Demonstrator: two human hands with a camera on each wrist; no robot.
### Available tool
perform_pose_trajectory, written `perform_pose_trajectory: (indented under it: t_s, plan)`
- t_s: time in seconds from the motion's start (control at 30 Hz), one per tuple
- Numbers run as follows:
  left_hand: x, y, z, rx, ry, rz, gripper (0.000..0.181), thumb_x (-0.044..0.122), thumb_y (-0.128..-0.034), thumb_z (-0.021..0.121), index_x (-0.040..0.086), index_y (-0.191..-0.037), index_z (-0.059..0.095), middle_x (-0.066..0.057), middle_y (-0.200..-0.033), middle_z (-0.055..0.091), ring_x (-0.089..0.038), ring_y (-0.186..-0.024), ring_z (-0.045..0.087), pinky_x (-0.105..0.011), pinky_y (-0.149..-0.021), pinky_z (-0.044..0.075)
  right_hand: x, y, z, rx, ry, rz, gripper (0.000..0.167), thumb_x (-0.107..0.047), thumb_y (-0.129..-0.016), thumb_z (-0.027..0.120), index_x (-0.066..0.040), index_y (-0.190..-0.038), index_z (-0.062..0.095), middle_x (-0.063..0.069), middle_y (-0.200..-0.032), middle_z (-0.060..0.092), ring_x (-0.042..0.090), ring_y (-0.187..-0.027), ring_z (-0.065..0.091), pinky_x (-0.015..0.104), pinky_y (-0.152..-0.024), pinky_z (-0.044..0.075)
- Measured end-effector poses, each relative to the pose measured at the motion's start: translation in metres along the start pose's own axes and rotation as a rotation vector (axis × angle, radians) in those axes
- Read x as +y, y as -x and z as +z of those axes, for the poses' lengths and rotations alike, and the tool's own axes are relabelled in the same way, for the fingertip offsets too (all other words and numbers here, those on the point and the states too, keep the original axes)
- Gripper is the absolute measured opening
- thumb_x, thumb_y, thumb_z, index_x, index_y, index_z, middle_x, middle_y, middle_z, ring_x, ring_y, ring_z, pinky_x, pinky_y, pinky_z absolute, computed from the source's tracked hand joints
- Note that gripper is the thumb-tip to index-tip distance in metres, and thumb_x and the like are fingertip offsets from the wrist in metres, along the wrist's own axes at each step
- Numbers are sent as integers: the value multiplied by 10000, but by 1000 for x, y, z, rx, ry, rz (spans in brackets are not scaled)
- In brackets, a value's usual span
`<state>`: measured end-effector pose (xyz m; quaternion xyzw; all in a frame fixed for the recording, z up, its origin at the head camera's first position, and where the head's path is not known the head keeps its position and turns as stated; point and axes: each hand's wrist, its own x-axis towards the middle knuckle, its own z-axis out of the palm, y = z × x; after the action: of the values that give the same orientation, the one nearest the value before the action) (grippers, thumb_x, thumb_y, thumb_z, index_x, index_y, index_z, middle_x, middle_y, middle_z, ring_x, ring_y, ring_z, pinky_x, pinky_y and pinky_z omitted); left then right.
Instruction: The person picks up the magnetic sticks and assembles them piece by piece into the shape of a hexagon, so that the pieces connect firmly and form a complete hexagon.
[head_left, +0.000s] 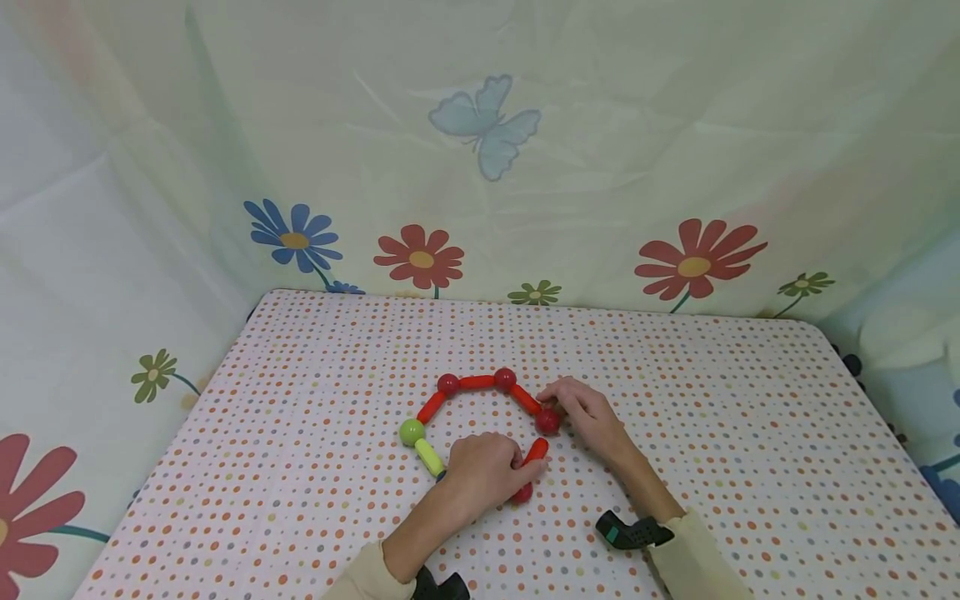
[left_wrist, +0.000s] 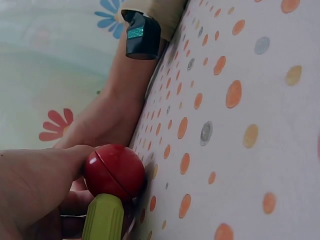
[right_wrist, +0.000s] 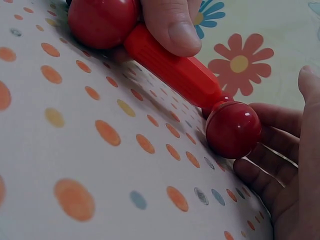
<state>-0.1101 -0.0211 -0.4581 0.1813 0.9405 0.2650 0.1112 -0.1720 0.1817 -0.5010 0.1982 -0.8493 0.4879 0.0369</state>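
Observation:
A ring of magnetic rods and balls lies on the table. Along its far side in the head view, red rods (head_left: pixel 477 382) link red balls (head_left: pixel 505 379) to a lime ball (head_left: pixel 412 432) and lime rod (head_left: pixel 430 457). My left hand (head_left: pixel 483 471) pinches a red rod (right_wrist: pixel 172 67), thumb on top. That rod's near end joins a red ball (left_wrist: pixel 115 171), which also meets a lime rod (left_wrist: pixel 103 218). Its far end meets or nearly meets another red ball (right_wrist: pixel 233 130). The fingers of my right hand (head_left: pixel 592 417) touch this ball, thumb apart. My left hand hides part of the ring.
A dotted cloth covers the table (head_left: pixel 750 433). Behind it hangs a backdrop (head_left: pixel 570 208) printed with flowers and a butterfly. Dark cameras sit at both wrists, the right one (head_left: pixel 633 531) close above the cloth.

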Motion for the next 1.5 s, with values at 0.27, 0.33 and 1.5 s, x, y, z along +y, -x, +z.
perform_pose_trajectory:
  t_s: [0.27,0.33,1.5]
  plan:
    - [-4,-3,1,27,-10,1,472,492,-915,607,204,-545,555,84,-458,412,-88,-426,421,-246,-446,316,2,0,0,-46,-59,-77,303,-88,-1028,409,-69,-1011,711,116,-989,699,5,-832,599,236,-694,505]
    - [-4,-3,1,33,-13,6,453,471,-915,617,197,-557,566,85,-460,404,-86,-422,410,-240,-441,308,3,0,0,-50,-67,-80,304,-78,-1026,409,-60,-1002,711,123,-989,698,-1,-832,600,235,-693,502]
    - [-82,6,-88,61,-39,-287,257,303,-936,637,53,-891,671,-28,-664,549,-149,-547,469,-245,-504,342,-2,0,3,-110,60,-17,376,43,-766,563,-155,-1056,700,27,-1091,528,116,-920,482,234,-766,452]
